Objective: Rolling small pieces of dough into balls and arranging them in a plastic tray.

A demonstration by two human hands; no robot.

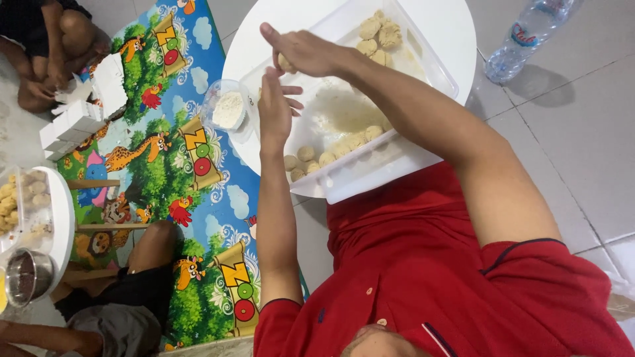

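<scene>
My right hand [301, 49] reaches across the white tray [370, 180] and pinches a small pale dough ball [286, 64] in its fingers. Just below it, my left hand [274, 109] is held flat with fingers apart, holding nothing. A row of several round dough balls [331, 155] lies along the tray's near edge. Several shaped dough pieces [378, 36] sit at its far corner. Loose flour [344, 109] is spread over the tray's middle. A small clear cup of flour [228, 109] stands left of the tray.
The tray rests on a round white table [450, 39]. A clear water bottle [532, 30] lies on the tiled floor, upper right. Two other people sit on a colourful play mat [172, 165], beside white boxes [79, 112], another dough tray [26, 198] and a metal bowl [26, 274].
</scene>
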